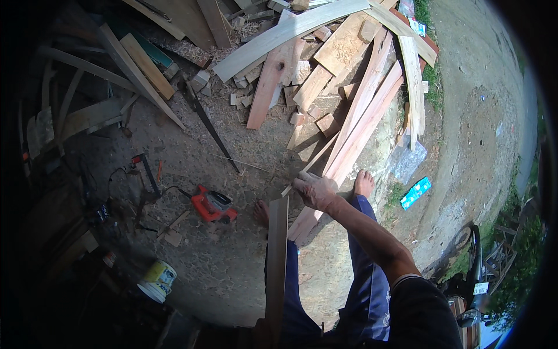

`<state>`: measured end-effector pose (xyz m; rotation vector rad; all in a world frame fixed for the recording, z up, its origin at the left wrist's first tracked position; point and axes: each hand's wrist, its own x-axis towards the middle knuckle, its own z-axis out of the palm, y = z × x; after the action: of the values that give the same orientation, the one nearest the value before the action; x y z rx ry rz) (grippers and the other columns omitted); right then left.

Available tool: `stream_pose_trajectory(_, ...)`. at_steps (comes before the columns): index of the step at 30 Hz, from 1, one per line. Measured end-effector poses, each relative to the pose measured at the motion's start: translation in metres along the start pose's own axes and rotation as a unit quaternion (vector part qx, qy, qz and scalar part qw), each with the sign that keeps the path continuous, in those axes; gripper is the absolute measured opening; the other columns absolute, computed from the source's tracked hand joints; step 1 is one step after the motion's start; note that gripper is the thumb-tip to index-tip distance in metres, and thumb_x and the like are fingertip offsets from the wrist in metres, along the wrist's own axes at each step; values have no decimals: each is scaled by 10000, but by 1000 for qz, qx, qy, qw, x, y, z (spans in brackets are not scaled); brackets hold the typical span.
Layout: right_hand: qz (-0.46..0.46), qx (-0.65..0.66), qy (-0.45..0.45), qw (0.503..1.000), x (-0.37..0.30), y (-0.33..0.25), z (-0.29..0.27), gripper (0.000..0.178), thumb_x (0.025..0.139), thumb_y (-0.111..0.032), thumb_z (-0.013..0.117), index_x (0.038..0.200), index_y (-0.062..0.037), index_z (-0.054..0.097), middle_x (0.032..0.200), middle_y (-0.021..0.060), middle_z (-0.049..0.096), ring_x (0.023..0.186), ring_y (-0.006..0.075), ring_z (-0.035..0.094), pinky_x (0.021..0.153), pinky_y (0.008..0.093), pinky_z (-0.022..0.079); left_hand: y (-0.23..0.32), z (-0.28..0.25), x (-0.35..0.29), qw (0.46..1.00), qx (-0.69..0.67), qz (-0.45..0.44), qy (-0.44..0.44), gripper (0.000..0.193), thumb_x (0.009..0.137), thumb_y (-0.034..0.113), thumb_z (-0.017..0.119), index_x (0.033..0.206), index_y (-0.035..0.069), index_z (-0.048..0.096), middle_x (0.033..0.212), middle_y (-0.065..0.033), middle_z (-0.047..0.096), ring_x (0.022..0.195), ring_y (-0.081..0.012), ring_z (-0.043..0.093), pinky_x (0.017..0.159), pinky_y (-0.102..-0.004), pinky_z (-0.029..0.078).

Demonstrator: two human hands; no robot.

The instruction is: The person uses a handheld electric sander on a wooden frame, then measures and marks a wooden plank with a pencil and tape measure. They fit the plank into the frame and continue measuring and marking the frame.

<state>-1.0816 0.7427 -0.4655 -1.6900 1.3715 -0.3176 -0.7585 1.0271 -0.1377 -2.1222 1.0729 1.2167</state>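
Note:
My right hand point(315, 189) is closed around a thin wooden strip point(321, 153) that pokes out past the fingers on both sides. Just below the hand, the end of a pale plank point(278, 250) stands close to my leg and runs down to the lower edge. Behind my wrist, long pinkish boards point(372, 113) slant from the wood pile down between my bare feet. My left hand does not show in the picture.
A red power tool point(213, 205) with a cord lies on the dirt at left. A handsaw point(209, 125) lies beyond it, near heaped boards and offcuts point(302, 72). A white and yellow bucket point(157, 280) stands at lower left. A blue packet point(415, 193) and a motorbike point(474, 285) are at right.

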Motion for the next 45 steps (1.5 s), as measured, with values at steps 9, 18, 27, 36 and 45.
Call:
stream_pose_trajectory(9,161,-71,-63,982,-35,26,25,332,860,-57,553,1190,-79,571,1191,133,544,1070,354,634,833,449,571,-29,25,4,988,-151,-6,9,398,1085,325,406,1070,-3,631,987,-153,646,908,-281,588,845,-431,486)
stream_pose_trajectory(18,288,-181,-97,935,37,140,59,246,919,-227,558,1127,-139,655,1018,159,689,988,329,708,773,450,583,-35,24,-4,984,-154,-84,-15,390,1082,330,418,1073,3,631,987,-147,643,919,-264,581,842,-429,486)
stream_pose_trajectory(27,271,-82,42,958,-53,24,9,255,791,-247,709,942,-71,604,870,182,654,810,378,674,738,473,552,-58,26,18,961,-274,-18,-3,382,1079,334,431,1077,9,631,988,-141,641,930,-246,574,839,-427,487)
stream_pose_trajectory(36,199,115,193,954,-127,-205,-111,140,809,-167,615,860,-39,638,854,183,675,775,386,684,701,473,550,17,-51,49,995,-64,33,69,357,995,322,524,947,-7,655,875,-262,684,865,-461,674,739,-513,508)
stream_pose_trajectory(45,100,214,311,921,-150,-396,-281,268,949,-231,598,824,5,625,728,202,629,688,391,655,624,455,501,236,-158,105,860,6,445,248,677,985,335,567,1522,14,309,1386,-261,545,1276,-398,548,1022,-457,443)
